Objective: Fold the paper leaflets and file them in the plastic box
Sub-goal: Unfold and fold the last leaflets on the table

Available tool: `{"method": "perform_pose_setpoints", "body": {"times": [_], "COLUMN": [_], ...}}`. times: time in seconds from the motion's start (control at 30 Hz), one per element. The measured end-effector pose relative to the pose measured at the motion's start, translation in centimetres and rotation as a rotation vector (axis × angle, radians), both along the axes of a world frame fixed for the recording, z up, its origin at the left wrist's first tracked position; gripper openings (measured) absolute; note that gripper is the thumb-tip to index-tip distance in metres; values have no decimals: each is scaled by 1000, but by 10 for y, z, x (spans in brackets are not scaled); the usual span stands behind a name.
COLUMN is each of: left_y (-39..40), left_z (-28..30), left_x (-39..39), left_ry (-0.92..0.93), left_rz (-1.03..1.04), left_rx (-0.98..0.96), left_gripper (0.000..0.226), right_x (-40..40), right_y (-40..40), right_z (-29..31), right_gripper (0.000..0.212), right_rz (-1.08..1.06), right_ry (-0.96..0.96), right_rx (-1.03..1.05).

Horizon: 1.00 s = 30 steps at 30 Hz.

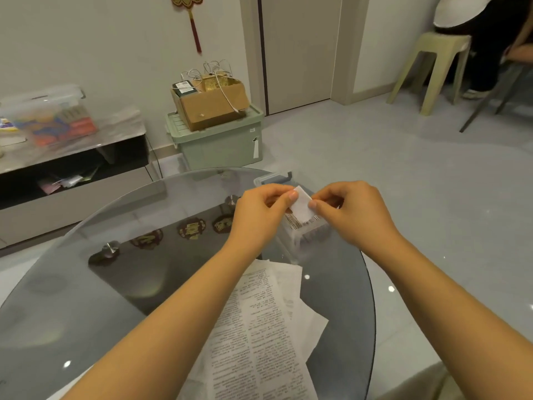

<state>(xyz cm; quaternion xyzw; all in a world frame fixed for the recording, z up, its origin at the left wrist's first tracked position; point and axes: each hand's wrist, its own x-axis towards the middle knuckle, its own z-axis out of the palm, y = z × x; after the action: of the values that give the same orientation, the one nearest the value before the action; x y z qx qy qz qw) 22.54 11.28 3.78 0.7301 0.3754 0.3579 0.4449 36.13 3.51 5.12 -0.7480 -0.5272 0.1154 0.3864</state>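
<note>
A small folded white leaflet (300, 204) is pinched between my left hand (259, 215) and my right hand (356, 213), thumbs on its two edges. Both hands hover just above a clear plastic box (302, 235) standing on the round glass table (101, 298); folded papers with printed text show inside the box. Its clear lid latch (272, 178) peeks out behind my hands. Several unfolded printed leaflets (259, 327) lie spread on the table between my forearms, partly covered by my left arm.
On the floor beyond the table stands a green storage bin (219, 145) with a cardboard box (210, 102) on top. A low cabinet (72, 157) holds a clear container at left. A beige stool (432, 67) and a seated person are at far right.
</note>
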Motion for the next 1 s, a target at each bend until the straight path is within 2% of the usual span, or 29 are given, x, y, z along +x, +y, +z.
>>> {"method": "perform_pose_setpoints", "body": {"times": [0.1,0.17,0.27,0.4,0.5,0.73,0.93,1.0], "left_y": [10,13,17,24,28,32,31,30], "left_z": [-7,-8,-6,-10,-12,-16,-20,-19], "left_x": [15,19,26,31,30,27,26,26], "left_ry": [202,401,630,786,823,772,702,691], "left_rz": [3,7,-144,-359,-390,-347,-343,-341], "left_rx": [157,375,636,728,745,715,676,654], "left_gripper": [21,24,44,61,61,54,57,56], "right_x": [11,14,17,15,16,8,3,5], "right_y": [7,11,15,20,20,21,24,23], "right_z": [-4,-8,-14,-19,-19,-17,-8,-5], "right_gripper": [12,14,15,17,18,17,25,27], "right_rz": [-129,-181,-212,-229,-236,-225,-171,-155], "right_ry": [-73,-115,-181,-288,-353,-515,-711,-704], "right_rx": [27,39,39,23,-2,-34,-266,-328]}}
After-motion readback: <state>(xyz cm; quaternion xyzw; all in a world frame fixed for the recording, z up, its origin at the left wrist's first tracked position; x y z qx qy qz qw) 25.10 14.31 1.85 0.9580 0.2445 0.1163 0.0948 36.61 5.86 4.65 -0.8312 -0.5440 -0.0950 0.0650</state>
